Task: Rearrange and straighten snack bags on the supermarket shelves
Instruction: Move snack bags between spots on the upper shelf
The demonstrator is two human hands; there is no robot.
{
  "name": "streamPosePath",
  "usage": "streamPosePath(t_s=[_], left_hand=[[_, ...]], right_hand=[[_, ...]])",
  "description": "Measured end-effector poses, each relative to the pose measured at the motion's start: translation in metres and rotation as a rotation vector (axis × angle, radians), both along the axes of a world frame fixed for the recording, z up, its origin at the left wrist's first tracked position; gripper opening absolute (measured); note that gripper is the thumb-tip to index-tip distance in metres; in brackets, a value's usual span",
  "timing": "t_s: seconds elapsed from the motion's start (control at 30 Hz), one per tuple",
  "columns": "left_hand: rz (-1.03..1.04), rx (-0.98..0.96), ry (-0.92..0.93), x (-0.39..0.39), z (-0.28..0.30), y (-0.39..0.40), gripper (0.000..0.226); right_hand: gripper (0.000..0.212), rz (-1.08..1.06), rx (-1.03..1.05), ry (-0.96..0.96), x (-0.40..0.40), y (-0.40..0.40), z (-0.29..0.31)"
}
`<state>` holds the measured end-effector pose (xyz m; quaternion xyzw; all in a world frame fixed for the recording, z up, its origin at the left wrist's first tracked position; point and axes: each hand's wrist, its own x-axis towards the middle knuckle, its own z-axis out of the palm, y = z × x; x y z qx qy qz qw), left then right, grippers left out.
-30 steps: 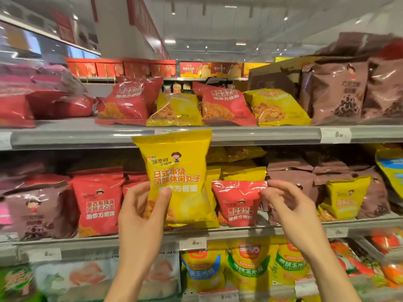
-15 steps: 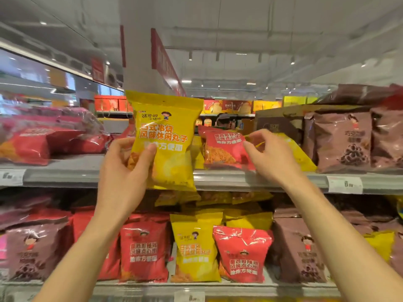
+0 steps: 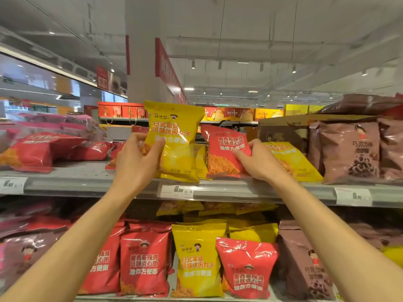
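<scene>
Mid-frame, left hand (image 3: 135,158) grips yellow bag (image 3: 174,140) reading "30克"; right hand (image 3: 259,162) pinches red bag (image 3: 224,149); tag (image 3: 176,190) below says 6.50元.

This is a supermarket aisle. Grey metal shelves (image 3: 87,186) run in tiers, packed with rows of identical red, yellow and brown snack bags (image 3: 197,258), and printed price tags (image 3: 176,190) sit in a clear strip along the shelf edge. Beyond the top shelf stand more racks of boxed goods (image 3: 117,111), a red hanging sign (image 3: 168,70) and a white ceiling with spot lamps.
</scene>
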<state>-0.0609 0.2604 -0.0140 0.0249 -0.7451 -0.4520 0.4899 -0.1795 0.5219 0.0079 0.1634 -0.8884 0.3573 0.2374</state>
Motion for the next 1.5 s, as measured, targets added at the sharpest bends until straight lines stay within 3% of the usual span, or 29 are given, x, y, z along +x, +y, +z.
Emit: streamPosePath(t_s=[0.2,0.4,0.57,0.7,0.93,1.03,1.13,1.3,1.4,1.5], left_hand=[[-0.059,0.007,-0.012,0.003,0.005,-0.004,0.037],[-0.121,0.037,-0.006,-0.002,0.011,0.002,0.044],[-0.192,-0.011,-0.034,-0.026,0.018,0.039,0.045],[-0.050,-0.176,-0.107,-0.053,0.021,0.073,0.053],[0.116,-0.415,-0.123,-0.079,0.010,0.110,0.028],[0.193,-0.627,-0.064,-0.078,0.015,0.107,0.046],[0.064,-0.855,-0.138,-0.079,0.025,0.111,0.064],[-0.035,-0.972,-0.525,-0.099,0.021,0.121,0.073],[-0.044,-0.987,-0.573,-0.103,0.023,0.123,0.074],[-0.135,-0.885,-0.481,-0.095,0.021,0.123,0.071]], right_hand=[[0.027,0.142,-0.378,0.034,0.000,0.002,0.010],[0.031,0.140,-0.591,0.073,0.001,0.033,0.018],[0.023,0.147,-0.635,0.118,0.010,0.077,0.017],[0.024,0.118,-0.628,0.115,0.015,0.107,0.007],[0.026,0.092,-0.596,0.106,0.017,0.126,-0.009],[0.027,0.102,-0.590,0.097,0.015,0.127,-0.014],[0.030,0.079,-0.603,0.093,0.012,0.124,-0.015],[0.032,0.081,-0.618,0.055,0.010,0.126,-0.014],[0.030,0.078,-0.625,0.046,0.011,0.128,-0.014],[0.032,0.083,-0.625,0.050,0.014,0.126,-0.013]])
